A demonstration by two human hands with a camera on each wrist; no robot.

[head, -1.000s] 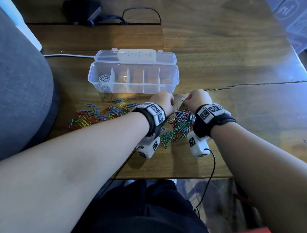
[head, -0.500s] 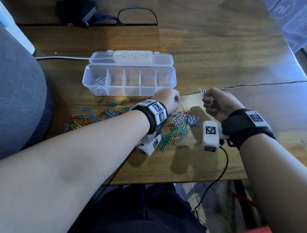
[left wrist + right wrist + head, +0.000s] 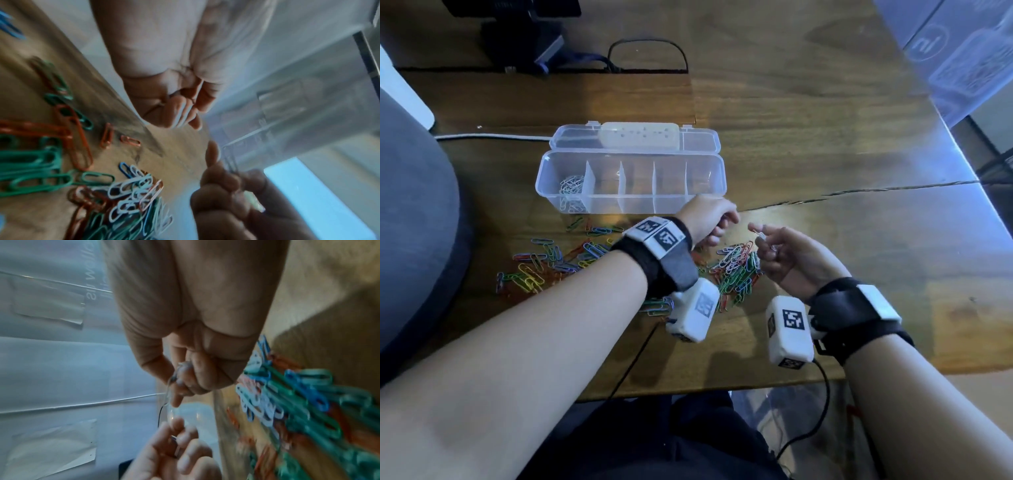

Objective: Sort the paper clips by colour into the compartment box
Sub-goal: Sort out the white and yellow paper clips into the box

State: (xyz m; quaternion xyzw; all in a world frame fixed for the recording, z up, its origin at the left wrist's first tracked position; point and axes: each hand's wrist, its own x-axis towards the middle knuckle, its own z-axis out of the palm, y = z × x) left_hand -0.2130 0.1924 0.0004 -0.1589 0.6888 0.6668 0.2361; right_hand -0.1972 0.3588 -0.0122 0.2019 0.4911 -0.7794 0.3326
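A clear compartment box (image 3: 715, 178) stands open on the wooden table, with white paper clips (image 3: 571, 186) in its leftmost compartment. In front of it lies a mixed pile of coloured paper clips (image 3: 736, 267), and more clips (image 3: 541, 263) are scattered to the left. My left hand (image 3: 726, 222) hovers over the pile, fingers curled around white clips (image 3: 184, 112). My right hand (image 3: 760, 236) is turned palm up just to its right and pinches a few white clips (image 3: 174, 379). The two hands nearly touch at the fingertips.
A white power strip (image 3: 638, 135) lies on the box's open lid (image 3: 702, 142), its cable (image 3: 493, 137) running left. A grey cushion (image 3: 410, 222) fills the left side. A black device (image 3: 517, 31) with cables sits at the back. A crack (image 3: 859, 193) crosses the table.
My right hand rose off the pile with white clips, turned palm up, swung out to the right, then came back toward the left hand. My left hand lifted slightly off the pile.
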